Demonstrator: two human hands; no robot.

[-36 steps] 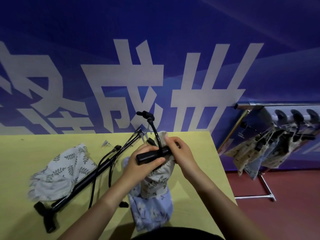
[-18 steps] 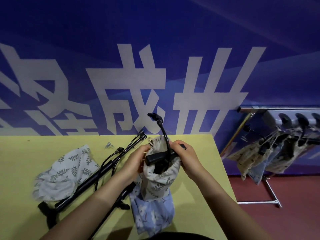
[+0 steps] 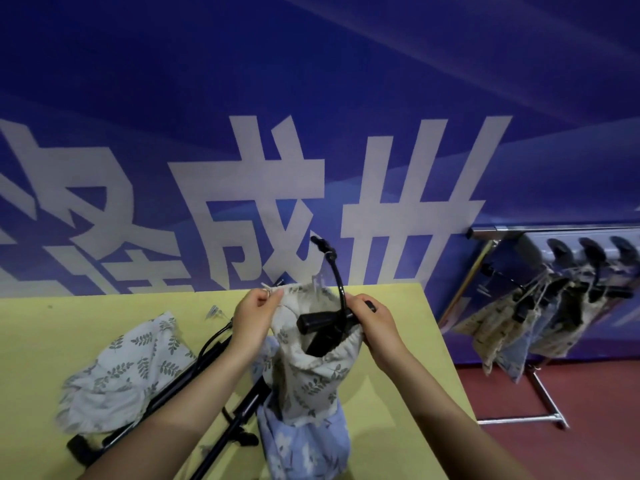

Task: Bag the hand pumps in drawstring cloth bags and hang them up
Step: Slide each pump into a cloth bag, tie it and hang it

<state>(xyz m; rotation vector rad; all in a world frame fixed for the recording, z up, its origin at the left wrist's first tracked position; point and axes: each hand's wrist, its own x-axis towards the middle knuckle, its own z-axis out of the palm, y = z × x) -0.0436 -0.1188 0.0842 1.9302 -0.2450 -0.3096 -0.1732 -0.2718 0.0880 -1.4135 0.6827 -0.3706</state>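
A beige leaf-print drawstring bag (image 3: 313,379) stands upright on the yellow table (image 3: 52,334). A black hand pump (image 3: 320,327) sits inside it, with its T-handle and curved hose (image 3: 337,275) sticking out of the open mouth. My left hand (image 3: 254,322) pinches the bag's left rim and drawstring. My right hand (image 3: 375,323) grips the right rim and the end of the pump handle. Two more black pumps (image 3: 194,372) lie on the table to the left.
A white leaf-print bag (image 3: 128,362) lies at the left and a blue floral bag (image 3: 304,448) under the standing one. A metal rack (image 3: 519,344) on the right holds several bagged pumps (image 3: 509,327). A blue banner wall stands behind the table.
My left hand let go of the pump handle and took the bag's left rim. The bag mouth has been pulled up and wider around the pump.
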